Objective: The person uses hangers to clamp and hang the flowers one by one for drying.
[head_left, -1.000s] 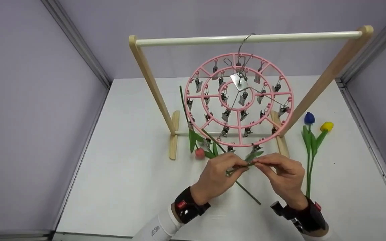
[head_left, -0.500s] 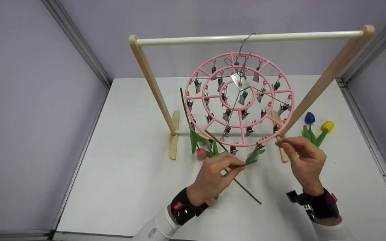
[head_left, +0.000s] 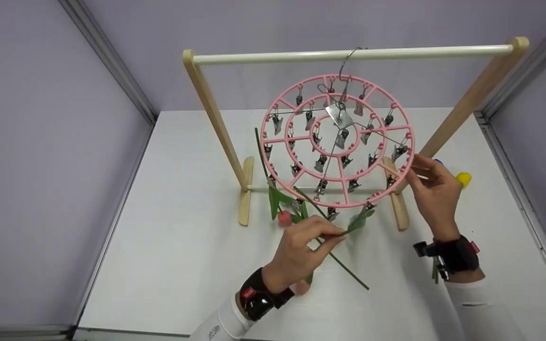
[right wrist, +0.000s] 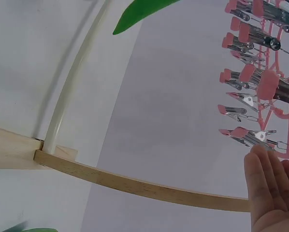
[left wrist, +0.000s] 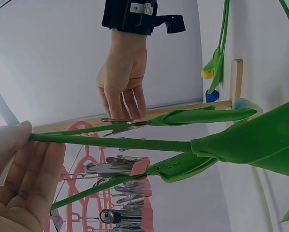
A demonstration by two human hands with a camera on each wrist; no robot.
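Left hand (head_left: 301, 253) pinches a thin green plastic stem (head_left: 344, 233), lying level, leaf toward the right hand (head_left: 434, 189), whose straight fingers touch the round pink hanger (head_left: 408, 142).

A white table (head_left: 183, 246) is seen filling the floor of the booth, lit evenly. Plain lilac walls (head_left: 40, 166) are set at nine, twelve and three o'clock, joined by grey metal corner strips (head_left: 112, 66). A wooden rack (head_left: 211, 113) with a white rail is stood at twelve o'clock.
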